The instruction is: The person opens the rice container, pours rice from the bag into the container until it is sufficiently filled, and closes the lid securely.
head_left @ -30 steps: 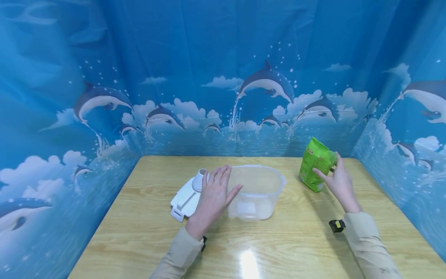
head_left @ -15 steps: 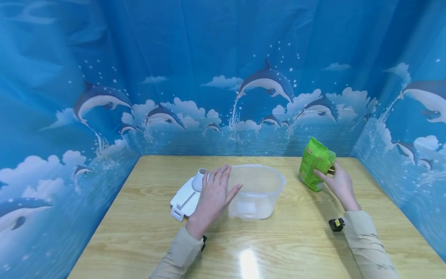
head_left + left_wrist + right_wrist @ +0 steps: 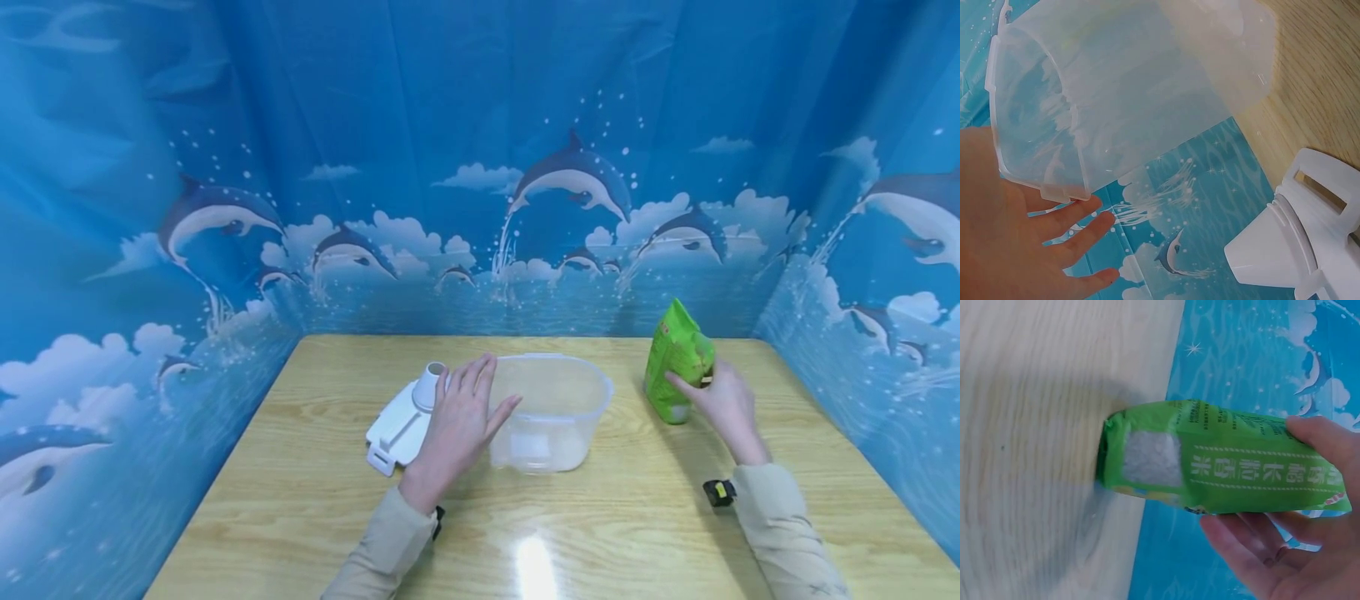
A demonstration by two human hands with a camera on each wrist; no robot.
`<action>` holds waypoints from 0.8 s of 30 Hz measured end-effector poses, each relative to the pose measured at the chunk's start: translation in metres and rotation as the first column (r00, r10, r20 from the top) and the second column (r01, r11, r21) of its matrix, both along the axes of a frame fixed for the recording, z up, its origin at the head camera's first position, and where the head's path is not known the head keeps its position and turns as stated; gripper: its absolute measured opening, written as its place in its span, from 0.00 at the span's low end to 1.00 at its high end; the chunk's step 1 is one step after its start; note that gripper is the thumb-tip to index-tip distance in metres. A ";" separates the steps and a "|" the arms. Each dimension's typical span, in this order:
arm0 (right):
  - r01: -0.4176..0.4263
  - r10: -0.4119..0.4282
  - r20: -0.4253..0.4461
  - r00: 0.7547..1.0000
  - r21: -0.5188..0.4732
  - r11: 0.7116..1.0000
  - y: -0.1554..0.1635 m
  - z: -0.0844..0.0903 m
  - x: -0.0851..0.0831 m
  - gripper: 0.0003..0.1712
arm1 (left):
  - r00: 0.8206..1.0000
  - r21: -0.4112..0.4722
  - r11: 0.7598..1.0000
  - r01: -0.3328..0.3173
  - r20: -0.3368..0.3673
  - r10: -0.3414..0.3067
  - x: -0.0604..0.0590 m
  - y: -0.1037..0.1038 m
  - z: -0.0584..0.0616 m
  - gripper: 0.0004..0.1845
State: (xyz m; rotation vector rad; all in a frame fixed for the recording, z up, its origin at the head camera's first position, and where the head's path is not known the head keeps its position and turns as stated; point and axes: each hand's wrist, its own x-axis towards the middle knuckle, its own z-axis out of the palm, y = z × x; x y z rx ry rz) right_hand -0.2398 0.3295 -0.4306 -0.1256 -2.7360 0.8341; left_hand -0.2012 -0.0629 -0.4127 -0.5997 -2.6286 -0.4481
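My right hand [image 3: 726, 408] grips a green bag of rice [image 3: 675, 362] near the table's far right, thumb on one broad side and fingers on the other. A small whitish window [image 3: 1152, 458] shows near the bag's base in the right wrist view. My left hand [image 3: 459, 429] lies with straight, spread fingers at the left rim of a clear plastic container [image 3: 551, 442], whose open top faces up. In the left wrist view the fingertips [image 3: 1107, 217] are right beside that rim. Left of this hand lies a white lid [image 3: 397, 433] with a cone-shaped spout [image 3: 427, 387], partly hidden behind the hand.
A wooden table [image 3: 600, 533] carries everything. Blue curtains [image 3: 420, 125] printed with dolphins rise along its back and both sides. Wood surface shows between the container and the rice bag.
The rice bag has turned a little in my right hand, its narrow side now more towards me, and that hand has shifted slightly left. My left hand and the container have stayed still.
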 end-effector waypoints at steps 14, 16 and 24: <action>-0.154 0.158 0.054 0.986 -0.068 0.986 0.005 -0.002 0.009 0.43 | 1.000 -0.006 1.000 0.002 -0.001 -0.002 0.000 0.000 0.000 0.45; -0.239 0.251 0.080 0.965 -0.128 0.962 0.014 -0.004 0.006 0.50 | 1.000 -0.009 1.000 0.001 -0.003 -0.001 0.000 0.000 0.000 0.45; -0.437 0.505 0.151 0.850 -0.334 0.835 0.041 -0.002 -0.008 0.56 | 1.000 -0.006 1.000 -0.002 -0.002 0.002 -0.001 0.000 -0.001 0.45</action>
